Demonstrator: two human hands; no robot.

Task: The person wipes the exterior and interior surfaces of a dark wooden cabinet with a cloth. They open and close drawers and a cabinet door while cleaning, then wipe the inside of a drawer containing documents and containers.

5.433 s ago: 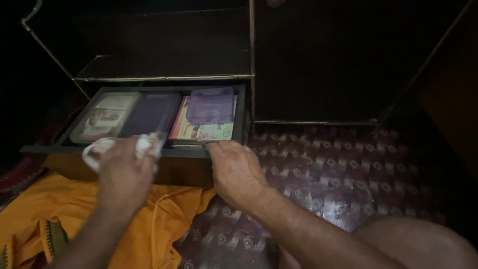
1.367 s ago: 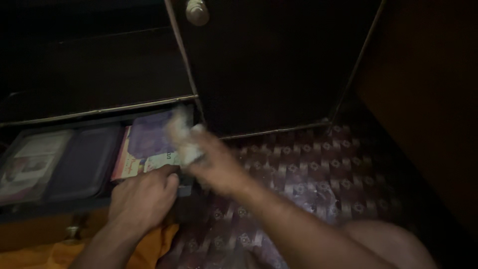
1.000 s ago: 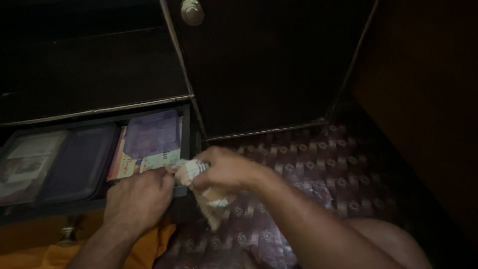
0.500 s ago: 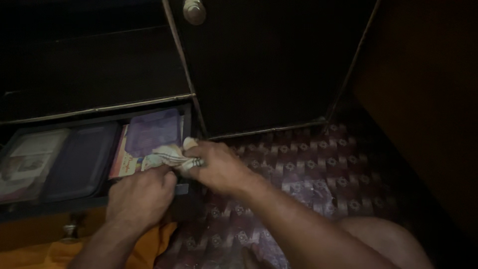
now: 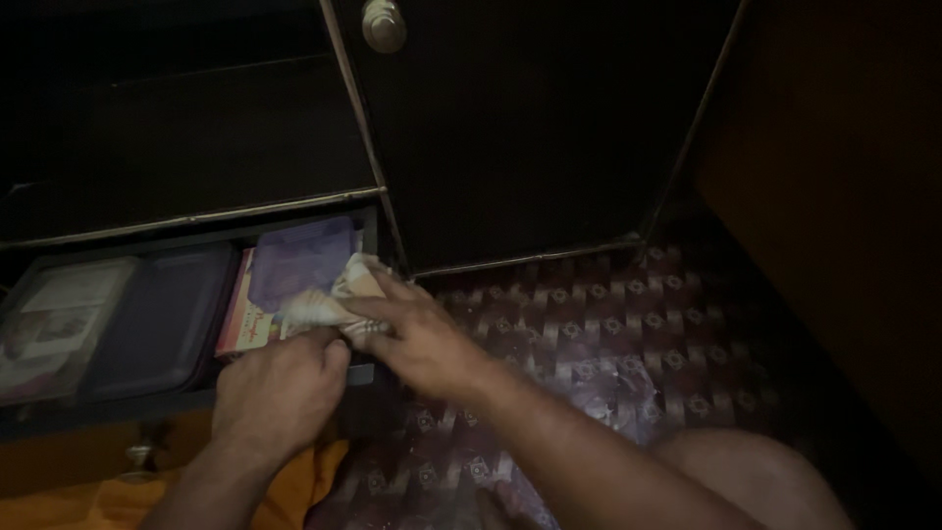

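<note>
A dark drawer (image 5: 118, 407) stands pulled out low in a dark cabinet. My right hand (image 5: 417, 329) presses a crumpled pale cloth (image 5: 329, 299) down at the drawer's right end, over a colourful book (image 5: 240, 324) and a purple lid (image 5: 299, 260). Just in front of the cloth, my left hand (image 5: 280, 388) grips the drawer's front edge near its right corner. Further left in the drawer lie a dark flat case (image 5: 162, 314) and a pale box (image 5: 49, 319).
A shut cabinet door (image 5: 530, 118) with a round metal knob (image 5: 385, 25) rises right of the drawer. An orange cloth (image 5: 98, 491) lies below the drawer front. Patterned maroon flooring (image 5: 608, 334) spreads to the right. My bare knee (image 5: 756, 481) shows at the bottom right.
The cloth went from my left hand to my right. My right hand brought it from the drawer's corner up into the drawer's right end. My left hand took hold of the front edge.
</note>
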